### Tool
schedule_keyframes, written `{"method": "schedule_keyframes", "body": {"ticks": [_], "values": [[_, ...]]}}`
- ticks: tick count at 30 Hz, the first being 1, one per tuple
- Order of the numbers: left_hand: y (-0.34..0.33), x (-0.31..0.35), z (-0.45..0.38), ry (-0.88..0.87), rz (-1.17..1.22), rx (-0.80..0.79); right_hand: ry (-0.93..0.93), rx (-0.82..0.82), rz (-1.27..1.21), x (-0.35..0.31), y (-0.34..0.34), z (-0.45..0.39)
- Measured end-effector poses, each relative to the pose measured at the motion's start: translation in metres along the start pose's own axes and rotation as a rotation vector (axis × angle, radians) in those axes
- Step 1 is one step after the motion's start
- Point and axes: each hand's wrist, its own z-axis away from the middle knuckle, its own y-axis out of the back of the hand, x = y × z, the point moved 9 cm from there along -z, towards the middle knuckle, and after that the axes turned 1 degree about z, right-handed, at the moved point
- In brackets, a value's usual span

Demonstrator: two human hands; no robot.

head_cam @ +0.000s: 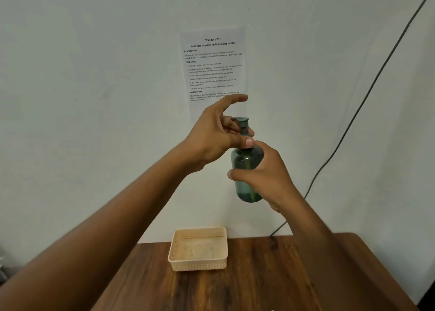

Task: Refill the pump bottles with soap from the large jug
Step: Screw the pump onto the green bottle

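Note:
A dark green translucent pump bottle [246, 162] is held upright in the air, well above the table. My right hand [268, 179] wraps around its body from the right. My left hand [219, 134] grips the collar below the green pump head [242, 122], thumb across the neck and index finger stretched out. A little liquid sits at the bottom of the bottle, and the dip tube shows inside. The large jug is not in view.
A beige perforated plastic basket [173, 259] stands on the wooden table [259, 282] by the wall. A printed task sheet [211, 61] is taped to the white wall. A dark cable [353, 120] runs down the wall to the table's back edge.

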Motion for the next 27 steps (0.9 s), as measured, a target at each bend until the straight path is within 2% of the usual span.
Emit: {"method": "schedule_keyframes", "body": {"ticks": [3, 7, 13, 15, 20, 27], "values": [[-0.005, -0.003, 0.000, 0.028, 0.120, -0.078, 0.002, -0.032, -0.019, 0.001, -0.002, 0.001], [-0.006, -0.009, 0.001, 0.036, 0.150, -0.060, -0.009, -0.040, -0.059, 0.005, -0.004, 0.001], [0.001, -0.010, 0.013, -0.047, -0.104, 0.230, -0.023, 0.066, -0.039, 0.009, -0.001, 0.000], [0.001, -0.009, 0.015, -0.057, -0.141, 0.264, -0.024, 0.078, -0.015, 0.011, -0.001, 0.001], [-0.001, -0.011, 0.016, -0.045, -0.122, 0.204, -0.015, 0.031, -0.006, 0.014, -0.004, 0.003], [-0.003, -0.022, 0.020, -0.007, -0.035, 0.077, -0.038, -0.153, -0.055, 0.025, -0.018, 0.006]]}}
